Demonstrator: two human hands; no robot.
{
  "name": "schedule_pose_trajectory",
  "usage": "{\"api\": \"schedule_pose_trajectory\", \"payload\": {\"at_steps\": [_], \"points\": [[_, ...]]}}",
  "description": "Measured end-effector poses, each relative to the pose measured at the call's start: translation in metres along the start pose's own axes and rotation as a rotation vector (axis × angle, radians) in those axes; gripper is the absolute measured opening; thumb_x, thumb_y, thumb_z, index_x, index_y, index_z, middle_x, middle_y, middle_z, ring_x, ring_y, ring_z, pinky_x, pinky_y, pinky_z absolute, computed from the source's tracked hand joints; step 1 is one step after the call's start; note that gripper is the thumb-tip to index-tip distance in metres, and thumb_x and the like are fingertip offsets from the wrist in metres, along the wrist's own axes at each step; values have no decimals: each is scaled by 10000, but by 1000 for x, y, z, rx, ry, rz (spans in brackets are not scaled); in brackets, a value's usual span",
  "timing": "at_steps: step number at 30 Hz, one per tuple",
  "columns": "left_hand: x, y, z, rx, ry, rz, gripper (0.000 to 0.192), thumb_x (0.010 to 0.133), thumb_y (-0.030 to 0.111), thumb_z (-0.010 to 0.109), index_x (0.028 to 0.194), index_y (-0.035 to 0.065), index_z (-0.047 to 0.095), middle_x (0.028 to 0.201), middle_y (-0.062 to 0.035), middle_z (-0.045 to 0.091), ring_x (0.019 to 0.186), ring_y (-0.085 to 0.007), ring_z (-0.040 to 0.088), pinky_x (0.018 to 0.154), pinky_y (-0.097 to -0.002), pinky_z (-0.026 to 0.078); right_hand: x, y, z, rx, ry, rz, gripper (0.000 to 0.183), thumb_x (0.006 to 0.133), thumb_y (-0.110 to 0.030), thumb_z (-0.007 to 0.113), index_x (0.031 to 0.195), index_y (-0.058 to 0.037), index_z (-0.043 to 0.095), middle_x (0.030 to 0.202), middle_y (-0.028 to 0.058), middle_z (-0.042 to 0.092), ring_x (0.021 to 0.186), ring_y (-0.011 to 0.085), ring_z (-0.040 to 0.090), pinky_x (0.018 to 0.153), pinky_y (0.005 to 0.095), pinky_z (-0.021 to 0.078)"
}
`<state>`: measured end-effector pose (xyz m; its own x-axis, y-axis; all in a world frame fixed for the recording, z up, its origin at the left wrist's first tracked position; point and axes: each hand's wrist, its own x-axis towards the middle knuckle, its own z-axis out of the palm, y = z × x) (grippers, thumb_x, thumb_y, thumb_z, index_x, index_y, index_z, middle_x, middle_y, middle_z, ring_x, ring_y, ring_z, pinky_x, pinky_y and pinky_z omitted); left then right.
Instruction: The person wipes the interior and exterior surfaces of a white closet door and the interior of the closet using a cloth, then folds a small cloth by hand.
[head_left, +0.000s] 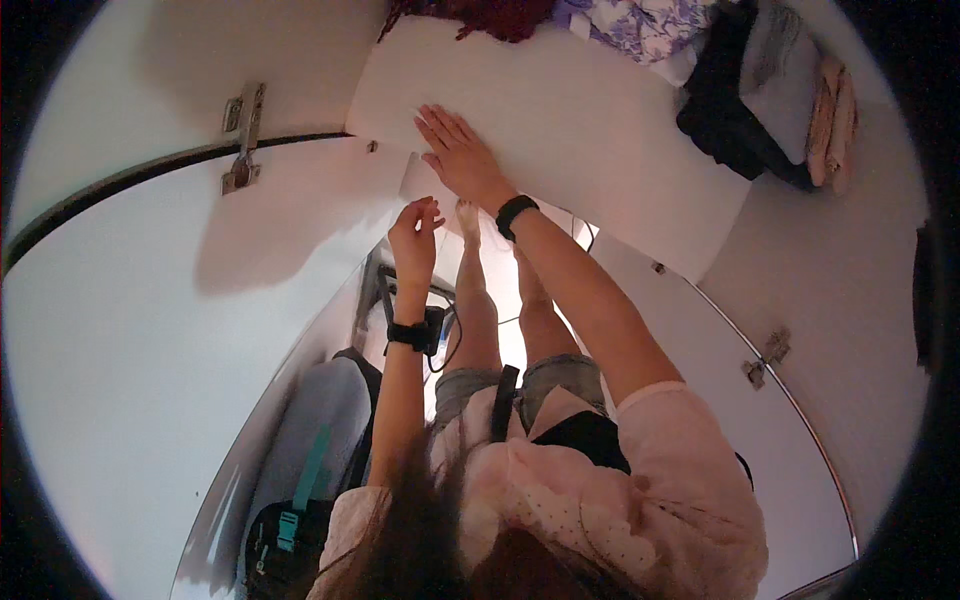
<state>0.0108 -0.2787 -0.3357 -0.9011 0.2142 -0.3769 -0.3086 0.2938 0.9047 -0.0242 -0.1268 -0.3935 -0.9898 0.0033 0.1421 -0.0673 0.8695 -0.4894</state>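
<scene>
My right hand (459, 156) lies palm down with its fingers extended on the white shelf (570, 127) of a cabinet, near the shelf's front left part. It holds nothing, and a black band circles the wrist. My left hand (417, 225) is lower and to the left, below the shelf, its fingers loosely bent and nothing visible between them. A black strap with a small box (427, 330) and a cable is on the left wrist. Folded clothes lie towards the back of the shelf: a dark red one (487, 16), a purple patterned one (645, 26) and a black one (724, 112).
Open white cabinet doors stand left (135, 300) and right (720, 390), with metal hinges (241, 172) (756, 373). Grey and peach folded clothes (831, 124) are at the shelf's right end. A grey bag with a teal strap (311, 465) is at lower left.
</scene>
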Motion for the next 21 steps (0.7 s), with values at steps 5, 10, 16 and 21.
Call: {"api": "schedule_pose_trajectory", "payload": {"at_steps": [5, 10, 16, 21], "points": [[2, 2, -24, 254, 47, 66, 267, 938, 190, 577, 840, -52, 635, 721, -119, 659, 606, -155, 585, 573, -296, 463, 48, 3, 15, -124, -7, -62, 562, 926, -228, 489, 1438, -59, 331, 1517, 86, 296, 1413, 243, 242, 1166, 390, 188], [-1, 21, -29, 454, -52, -42, 347, 920, 240, 609, 716, -42, 608, 567, -80, 576, 509, -145, 517, 509, -295, 393, 98, 11, 32, -175, 56, -9, 548, 889, -103, 453, 1426, -53, 355, 1480, 111, 368, 1396, 264, 283, 1167, 385, 208], [-21, 45, -57, 299, -44, 67, 276, 877, 36, 579, 1150, 74, 588, 681, -96, 650, 640, -181, 649, 608, -304, 491, 57, -38, 35, 310, -126, -146, 609, 799, 118, 398, 1382, -58, 426, 1455, 138, 392, 1360, 299, 340, 1154, 381, 263], [-12, 94, -29, 255, -112, 181, 409, 845, -27, 546, 1240, 77, 534, 831, -108, 681, 720, -204, 656, 716, -325, 516, 39, -11, 33, 525, -127, 176, 630, 785, 74, 451, 1396, -78, 422, 1454, 141, 400, 1326, 299, 394, 1093, 358, 338]]}}
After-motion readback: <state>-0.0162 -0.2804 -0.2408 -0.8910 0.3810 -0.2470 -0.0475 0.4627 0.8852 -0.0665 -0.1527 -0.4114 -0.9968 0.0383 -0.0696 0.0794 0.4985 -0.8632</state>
